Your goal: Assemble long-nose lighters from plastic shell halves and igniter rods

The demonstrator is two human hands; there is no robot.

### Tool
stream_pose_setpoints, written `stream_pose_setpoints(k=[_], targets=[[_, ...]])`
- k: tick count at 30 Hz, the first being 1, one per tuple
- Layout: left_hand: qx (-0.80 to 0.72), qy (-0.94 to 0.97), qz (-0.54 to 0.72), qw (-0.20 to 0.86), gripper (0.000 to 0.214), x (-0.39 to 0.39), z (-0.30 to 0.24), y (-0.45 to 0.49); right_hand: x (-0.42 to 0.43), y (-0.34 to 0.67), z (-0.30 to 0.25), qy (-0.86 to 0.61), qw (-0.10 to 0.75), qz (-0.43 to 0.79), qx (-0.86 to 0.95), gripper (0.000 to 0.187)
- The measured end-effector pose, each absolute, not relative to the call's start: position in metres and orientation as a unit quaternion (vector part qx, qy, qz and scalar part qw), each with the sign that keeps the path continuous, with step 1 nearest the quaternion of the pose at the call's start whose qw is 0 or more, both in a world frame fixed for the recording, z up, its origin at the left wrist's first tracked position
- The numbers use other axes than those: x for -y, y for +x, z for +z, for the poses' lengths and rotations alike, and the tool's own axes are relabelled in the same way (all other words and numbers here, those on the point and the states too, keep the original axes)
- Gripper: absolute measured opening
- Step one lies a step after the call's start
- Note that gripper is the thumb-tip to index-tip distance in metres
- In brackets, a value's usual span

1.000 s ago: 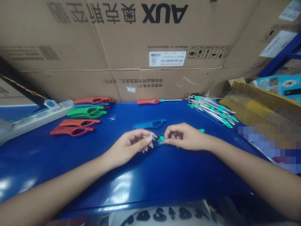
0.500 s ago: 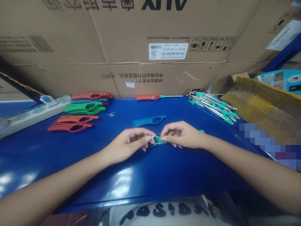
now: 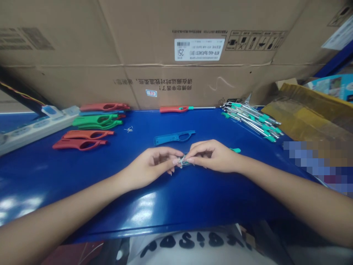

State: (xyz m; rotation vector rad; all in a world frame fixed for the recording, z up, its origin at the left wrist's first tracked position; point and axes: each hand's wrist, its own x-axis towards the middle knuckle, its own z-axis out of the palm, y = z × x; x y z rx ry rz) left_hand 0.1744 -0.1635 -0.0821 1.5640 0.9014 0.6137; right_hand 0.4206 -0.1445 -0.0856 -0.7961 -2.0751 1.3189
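My left hand and my right hand meet at the middle of the blue table. Both pinch a small lighter part, teal plastic with a bit of metal, between fingertips. A teal tip sticks out past my right hand. Just beyond the hands lies a blue lighter shell half, flat on the table.
Red, green and blue shell halves lie at the left, with a white power strip beyond them. A finished red lighter and a heap of teal-and-metal lighter tubes sit by the cardboard boxes. Tiny metal bits lie loose.
My fingertips have closed in together on the small part, which has turned so less teal shows. The camera has tilted down a little.
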Motion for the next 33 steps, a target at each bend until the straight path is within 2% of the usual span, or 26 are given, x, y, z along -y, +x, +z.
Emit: stream_pose_setpoints(k=[33], targets=[[-0.433, 0.641, 0.294, 0.561, 0.024, 0.1699, -0.0807, 0.1822, 0.1472, 0.4162, -0.0888, -0.361, 0.277, 0.478, 0.751, 0.022]])
